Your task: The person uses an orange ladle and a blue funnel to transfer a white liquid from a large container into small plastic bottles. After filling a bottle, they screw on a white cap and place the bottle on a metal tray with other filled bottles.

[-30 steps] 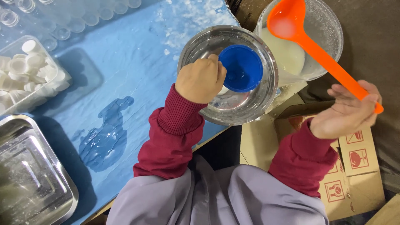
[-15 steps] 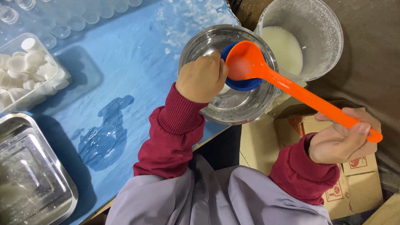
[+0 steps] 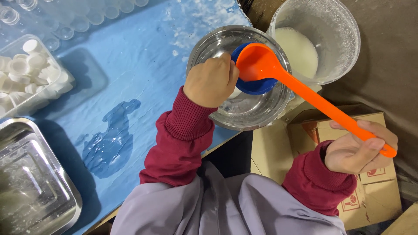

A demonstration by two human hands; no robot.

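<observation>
From the head camera, the left hand (image 3: pixel 212 82) is curling shut over something small inside the steel bowl (image 3: pixel 226 41), at about nine o'clock of the blue funnel (image 3: pixel 260 86); what it is gripping I cannot tell; the right hand (image 3: pixel 359 150) is closing around the handle end of the orange ladle (image 3: pixel 261 63), whose scoop is sitting over the blue funnel at the bowl's three o'clock side; a clear bucket (image 3: pixel 344 39) of white liquid is standing at two o'clock of the bowl; a tub of white caps (image 3: pixel 26 74) is lying at nine o'clock; a steel tray (image 3: pixel 30 182) is resting at seven o'clock on the blue table (image 3: pixel 130 65); cardboard boxes (image 3: pixel 370 191) are lying below the right hand.
</observation>
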